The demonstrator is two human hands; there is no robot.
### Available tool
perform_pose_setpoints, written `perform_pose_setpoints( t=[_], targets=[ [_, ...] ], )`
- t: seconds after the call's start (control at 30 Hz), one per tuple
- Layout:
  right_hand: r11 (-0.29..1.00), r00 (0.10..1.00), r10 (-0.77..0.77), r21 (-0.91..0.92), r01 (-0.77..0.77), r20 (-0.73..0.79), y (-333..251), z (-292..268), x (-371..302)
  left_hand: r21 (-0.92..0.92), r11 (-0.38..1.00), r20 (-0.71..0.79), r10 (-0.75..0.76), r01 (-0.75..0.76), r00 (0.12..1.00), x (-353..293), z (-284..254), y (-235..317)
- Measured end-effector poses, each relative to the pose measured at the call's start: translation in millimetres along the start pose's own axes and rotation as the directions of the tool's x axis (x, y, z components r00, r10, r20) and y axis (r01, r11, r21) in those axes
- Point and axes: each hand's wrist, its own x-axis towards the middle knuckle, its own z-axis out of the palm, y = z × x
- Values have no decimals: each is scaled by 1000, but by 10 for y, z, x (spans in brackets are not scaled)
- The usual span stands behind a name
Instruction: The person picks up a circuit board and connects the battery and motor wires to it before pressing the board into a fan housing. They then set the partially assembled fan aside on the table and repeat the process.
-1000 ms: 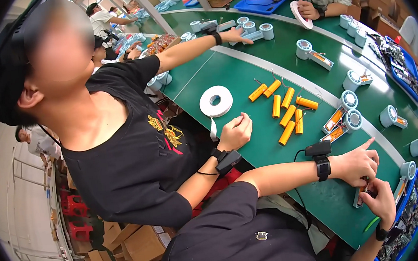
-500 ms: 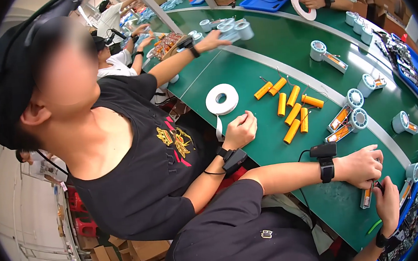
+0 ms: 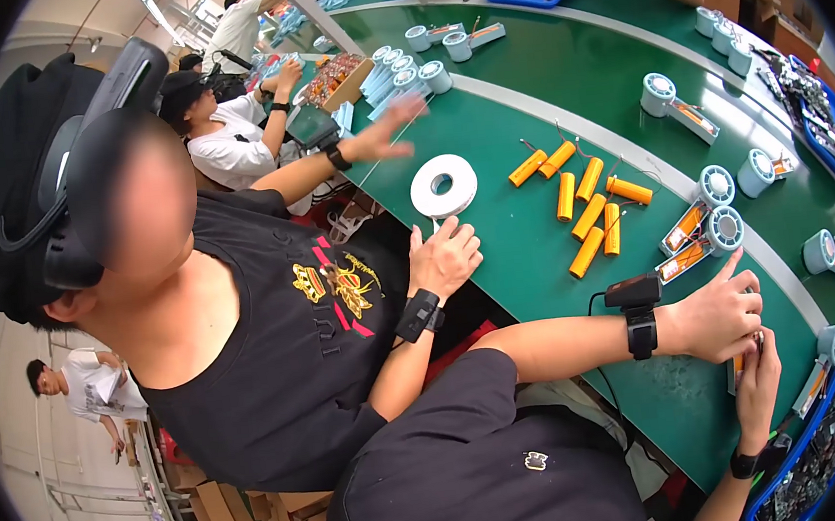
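Since before, both hands moved closer together: left hand (image 3: 715, 317) and right hand (image 3: 759, 383) pinch a small orange piece (image 3: 740, 370); light, stiff, held at its ends.

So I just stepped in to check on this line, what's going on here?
The wearer's left hand and right hand are pinching a small orange part at the edge of the green table. Loose orange cylinders and a white tape roll lie nearby. The co-worker alongside rests one hand below the roll and stretches the other out.
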Motion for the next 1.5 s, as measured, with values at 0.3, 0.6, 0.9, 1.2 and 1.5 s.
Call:
perform_pose_setpoints(
  t=[0.3,0.6,0.9,1.2,1.5],
  targets=[
    [998,989,48,39,-53,137,-94,-143,-48,152,988,75,-7,-5,997,39,-31,92],
    [997,992,-76,-18,78,102,-171,-86,78,324,946,171,-72,13,983,84,-261,160],
    [998,998,-50,-48,52,46,-58,-139,-43,320,947,209,-96,25,973,42,-221,321],
    [993,993,-97,-69,92,-70,-124,-218,-4,475,863,284,33,-170,958,133,-330,208],
    [969,995,-91,-234,80,-39,-294,-213,25,45,995,76,85,-89,994,-19,-285,-12]
  ],
)
